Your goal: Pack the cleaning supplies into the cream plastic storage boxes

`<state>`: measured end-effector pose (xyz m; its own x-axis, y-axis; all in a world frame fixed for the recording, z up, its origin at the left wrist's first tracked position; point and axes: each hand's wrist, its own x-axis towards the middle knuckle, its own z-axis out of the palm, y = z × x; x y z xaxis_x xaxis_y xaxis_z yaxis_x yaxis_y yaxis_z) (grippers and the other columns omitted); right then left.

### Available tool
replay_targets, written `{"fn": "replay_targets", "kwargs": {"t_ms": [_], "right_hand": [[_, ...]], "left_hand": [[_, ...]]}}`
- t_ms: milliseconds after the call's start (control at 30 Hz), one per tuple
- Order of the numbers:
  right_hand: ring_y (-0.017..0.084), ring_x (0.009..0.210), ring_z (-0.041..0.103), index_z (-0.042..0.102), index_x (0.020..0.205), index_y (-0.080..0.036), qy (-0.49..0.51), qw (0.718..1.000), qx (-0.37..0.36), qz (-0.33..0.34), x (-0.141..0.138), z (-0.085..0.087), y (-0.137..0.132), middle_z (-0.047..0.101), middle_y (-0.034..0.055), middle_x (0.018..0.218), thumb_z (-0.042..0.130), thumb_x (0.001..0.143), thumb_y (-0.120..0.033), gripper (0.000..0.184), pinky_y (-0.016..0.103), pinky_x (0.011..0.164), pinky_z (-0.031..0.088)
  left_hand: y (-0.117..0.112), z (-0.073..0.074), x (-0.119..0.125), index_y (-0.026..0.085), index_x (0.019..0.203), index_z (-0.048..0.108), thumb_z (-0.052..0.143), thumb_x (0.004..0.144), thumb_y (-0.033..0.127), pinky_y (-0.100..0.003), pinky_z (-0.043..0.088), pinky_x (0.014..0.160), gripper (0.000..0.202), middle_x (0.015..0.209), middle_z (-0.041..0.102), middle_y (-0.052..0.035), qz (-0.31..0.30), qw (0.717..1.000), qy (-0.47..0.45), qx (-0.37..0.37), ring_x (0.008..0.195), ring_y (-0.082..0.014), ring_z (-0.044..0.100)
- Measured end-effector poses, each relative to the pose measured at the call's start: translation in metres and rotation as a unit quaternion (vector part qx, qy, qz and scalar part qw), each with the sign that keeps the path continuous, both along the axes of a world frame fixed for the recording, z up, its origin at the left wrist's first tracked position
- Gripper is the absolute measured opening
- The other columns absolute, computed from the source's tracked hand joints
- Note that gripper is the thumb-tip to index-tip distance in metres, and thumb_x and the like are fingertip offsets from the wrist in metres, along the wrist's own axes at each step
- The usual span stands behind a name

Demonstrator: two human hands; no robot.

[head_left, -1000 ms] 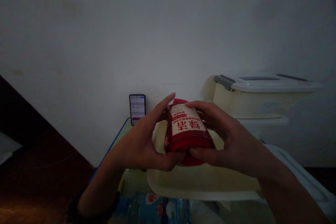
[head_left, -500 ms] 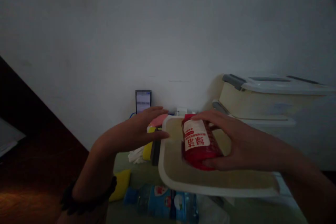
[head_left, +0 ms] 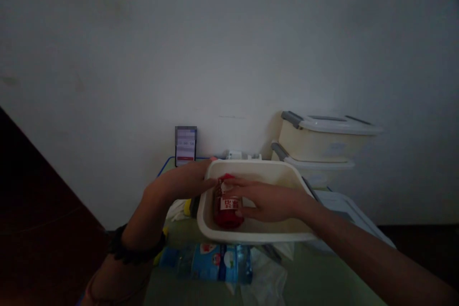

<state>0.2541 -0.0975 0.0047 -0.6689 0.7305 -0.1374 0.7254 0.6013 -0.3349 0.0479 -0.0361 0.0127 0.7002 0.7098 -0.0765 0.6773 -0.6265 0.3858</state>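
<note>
A red bottle point(head_left: 228, 217) with a white and red label lies against the left end inside an open cream storage bin point(head_left: 258, 237). My right hand point(head_left: 261, 198) reaches in from the right, its fingers across the bottle and its thumb on the near side. At the bin's left rim is my left hand point(head_left: 186, 179), its thumb over the edge and its other fingers partly hidden. In front of the bin a clear water bottle point(head_left: 215, 262) with a blue label and blue cap lies on its side.
Two lidded boxes point(head_left: 319, 141) with grey latches are stacked at the back right. A phone point(head_left: 185, 146) leans on the wall. A pale lid point(head_left: 344, 205) lies right of the bin, and a clear plastic bag point(head_left: 267, 275) sits on the green table point(head_left: 308, 277).
My right hand has lowered the red bottle into the bin, toward its left end. My left hand has come onto the bin's left rim. The view has shifted, showing more of the bin.
</note>
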Motion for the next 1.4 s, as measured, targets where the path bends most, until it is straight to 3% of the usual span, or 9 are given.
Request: {"fn": "replay_targets", "kwargs": {"t_ms": [167, 267, 367, 567, 733, 867, 1033, 1200, 1400], "right_hand": [[0.029, 0.105, 0.062, 0.066, 0.110, -0.008, -0.037, 0.993, 0.041, -0.105, 0.003, -0.004, 0.002, 0.067, 0.0200, 0.113, 0.038, 0.091, -0.020, 0.036, 0.043, 0.087, 0.046], [0.024, 0.085, 0.068, 0.072, 0.097, -0.012, -0.044, 0.996, 0.003, -0.077, 0.008, -0.010, 0.004, 0.074, 0.0130, 0.096, 0.047, 0.085, -0.017, 0.028, 0.035, 0.076, 0.050], [0.023, 0.093, 0.066, 0.071, 0.103, -0.015, -0.017, 0.997, 0.000, -0.071, 0.019, -0.010, 0.000, 0.072, 0.0108, 0.105, 0.052, 0.082, -0.016, 0.028, 0.033, 0.081, 0.048], [0.018, 0.087, 0.065, 0.067, 0.104, -0.014, 0.074, 0.986, 0.051, -0.139, 0.065, 0.016, -0.020, 0.072, 0.0084, 0.098, 0.049, 0.088, -0.025, 0.026, 0.029, 0.078, 0.048], [0.017, 0.089, 0.063, 0.065, 0.097, -0.017, 0.145, 0.960, 0.129, -0.204, 0.098, 0.028, -0.036, 0.070, 0.0058, 0.095, 0.048, 0.089, -0.028, 0.022, 0.029, 0.079, 0.046], [0.017, 0.086, 0.063, 0.065, 0.095, -0.016, 0.153, 0.958, 0.120, -0.212, 0.116, 0.031, -0.036, 0.070, 0.0060, 0.092, 0.049, 0.088, -0.028, 0.021, 0.029, 0.076, 0.047], [0.017, 0.085, 0.064, 0.064, 0.102, -0.018, 0.169, 0.964, 0.074, -0.191, 0.135, 0.031, -0.022, 0.070, 0.0051, 0.094, 0.048, 0.089, -0.034, 0.026, 0.029, 0.075, 0.048], [0.017, 0.078, 0.062, 0.063, 0.102, -0.018, 0.180, 0.959, 0.082, -0.202, 0.134, 0.018, -0.007, 0.069, 0.0045, 0.088, 0.046, 0.090, -0.038, 0.030, 0.028, 0.070, 0.046], [0.015, 0.070, 0.057, 0.064, 0.102, -0.017, 0.132, 0.967, 0.079, -0.202, 0.125, 0.009, -0.004, 0.064, 0.0044, 0.083, 0.048, 0.089, -0.036, 0.028, 0.027, 0.064, 0.043]], "left_hand": [[-0.006, 0.002, 0.005, 0.011, 0.129, 0.045, 0.044, 0.086, 0.034, -0.040, 0.047, 0.090, 0.049, 0.120, 0.064, -0.0169, 0.033, 0.999, 0.017, 0.009, 0.108, -0.0278, 0.061], [-0.008, 0.002, 0.006, 0.010, 0.131, 0.043, 0.043, 0.086, 0.035, -0.040, 0.048, 0.090, 0.051, 0.122, 0.063, -0.0181, 0.040, 0.999, 0.020, 0.004, 0.108, -0.0281, 0.061], [-0.009, -0.001, 0.009, 0.009, 0.137, 0.035, 0.041, 0.087, 0.036, -0.038, 0.040, 0.101, 0.057, 0.136, 0.051, -0.0180, 0.037, 0.999, 0.019, 0.016, 0.122, -0.0262, 0.052], [-0.009, -0.014, 0.029, 0.007, 0.145, 0.022, 0.043, 0.086, 0.033, -0.044, 0.027, 0.110, 0.068, 0.151, 0.025, -0.0209, 0.031, 0.989, 0.043, 0.135, 0.139, -0.0315, 0.023], [-0.016, -0.018, 0.045, 0.016, 0.135, 0.044, 0.043, 0.087, 0.031, -0.048, 0.029, 0.108, 0.051, 0.149, 0.030, -0.0163, -0.016, 0.985, 0.046, 0.163, 0.137, -0.0320, 0.028], [-0.019, -0.019, 0.048, 0.018, 0.126, 0.054, 0.049, 0.084, 0.028, -0.049, 0.028, 0.109, 0.044, 0.148, 0.034, -0.0152, -0.017, 0.985, 0.080, 0.153, 0.137, -0.0335, 0.028], [-0.011, -0.019, 0.044, 0.022, 0.137, 0.042, 0.043, 0.088, 0.034, -0.047, 0.029, 0.109, 0.050, 0.147, 0.037, -0.0130, -0.006, 0.987, 0.044, 0.152, 0.135, -0.0291, 0.033], [0.004, 0.007, 0.042, 0.017, 0.147, 0.019, 0.044, 0.089, 0.045, -0.037, 0.040, 0.101, 0.069, 0.140, 0.047, -0.0141, 0.027, 0.998, 0.022, 0.058, 0.123, -0.0252, 0.050], [0.020, 0.007, 0.037, 0.020, 0.135, 0.045, 0.040, 0.089, 0.050, -0.034, 0.040, 0.102, 0.054, 0.137, 0.053, -0.0087, 0.023, 0.999, 0.034, 0.009, 0.121, -0.0244, 0.052]]}}
